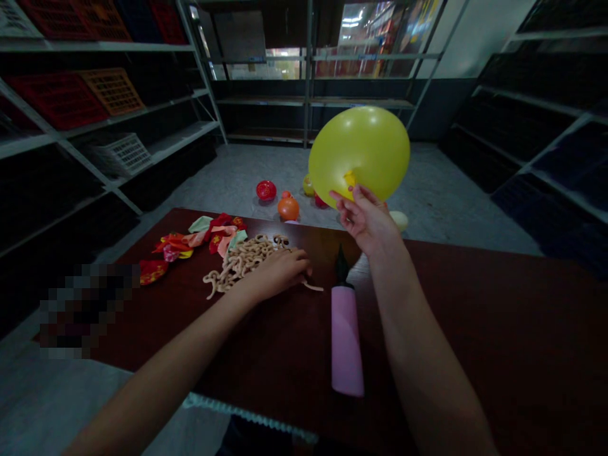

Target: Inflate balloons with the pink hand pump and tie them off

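Note:
A round yellow balloon [361, 152], blown up, is in my right hand [365, 218]. My thumb and fingers pinch its neck, and it is raised above the table's far edge. Low over the table, my left hand [285, 269] lies at the right side of a tangled heap of beige cord [244, 259]. Its fingers are bent downward, with the fingertips partly hidden; one cord end sticks out beside them. A pink hand pump [346, 339] with a black nozzle lies between my forearms, nozzle pointing away from me.
Deflated red, pink and pale green balloons [218, 234] lie left on the dark wooden table [475, 316]. Beyond it, on the floor, are an orange balloon [288, 208], a red balloon [266, 190] and others. Shelves with crates [57, 98] line the left side.

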A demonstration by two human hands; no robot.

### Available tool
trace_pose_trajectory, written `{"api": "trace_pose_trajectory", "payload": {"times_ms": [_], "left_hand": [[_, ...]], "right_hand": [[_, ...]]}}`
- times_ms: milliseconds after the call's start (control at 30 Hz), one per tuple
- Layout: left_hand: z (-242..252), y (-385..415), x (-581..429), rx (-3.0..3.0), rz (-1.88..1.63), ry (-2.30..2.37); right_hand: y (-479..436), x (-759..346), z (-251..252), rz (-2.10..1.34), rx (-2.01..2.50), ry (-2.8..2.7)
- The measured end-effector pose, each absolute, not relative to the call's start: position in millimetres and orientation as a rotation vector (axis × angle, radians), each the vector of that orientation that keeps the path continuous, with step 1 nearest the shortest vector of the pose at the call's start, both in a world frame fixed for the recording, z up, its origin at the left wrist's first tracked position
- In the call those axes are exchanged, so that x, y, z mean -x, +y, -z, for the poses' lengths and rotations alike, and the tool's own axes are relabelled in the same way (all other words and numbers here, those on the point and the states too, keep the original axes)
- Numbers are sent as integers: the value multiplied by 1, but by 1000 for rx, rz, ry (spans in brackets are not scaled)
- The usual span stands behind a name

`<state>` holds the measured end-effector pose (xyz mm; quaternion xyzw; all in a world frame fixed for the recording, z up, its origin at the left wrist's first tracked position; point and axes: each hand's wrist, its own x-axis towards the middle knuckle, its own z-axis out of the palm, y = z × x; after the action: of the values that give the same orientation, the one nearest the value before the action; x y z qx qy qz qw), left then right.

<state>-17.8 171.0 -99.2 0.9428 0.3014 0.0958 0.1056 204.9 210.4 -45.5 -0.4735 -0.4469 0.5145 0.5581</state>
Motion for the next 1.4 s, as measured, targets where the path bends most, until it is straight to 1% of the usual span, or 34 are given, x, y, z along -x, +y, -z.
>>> {"api": "trace_pose_trajectory", "payload": {"times_ms": [233,333,433,533,600,700,800,967,1100,1233,1400], "left_hand": [[102,171,23,-2719,-203,838],[102,168,25,-2642,-257,794],[92,169,19,-2371,-561,779],[66,178,4,-1973,-958,754],[44,186,-9,-1816,-1166,720],[20,199,-27,-1797,-1396,709],[11,207,-34,-1969,-1530,745],[16,217,-22,-2303,-1553,879],[20,225,-9,-2308,-1485,941],[23,228,-9,-2291,-1413,902],[26,225,-19,-2318,-1339,776]], "right_hand": [[208,-203,43,-1059,1221,-1284],[208,-203,43,-1049,1232,-1314],[208,-200,44,-1079,1190,-1273],[206,-194,44,-1165,1118,-1175],[205,-188,45,-1212,1095,-1093],[202,-179,46,-1268,1074,-941],[198,-169,48,-1263,1100,-929],[195,-162,50,-1219,1182,-1083],[195,-169,49,-1352,1170,-1149],[196,-180,50,-1474,1113,-1142],[197,-189,49,-1415,1090,-1101]]}}
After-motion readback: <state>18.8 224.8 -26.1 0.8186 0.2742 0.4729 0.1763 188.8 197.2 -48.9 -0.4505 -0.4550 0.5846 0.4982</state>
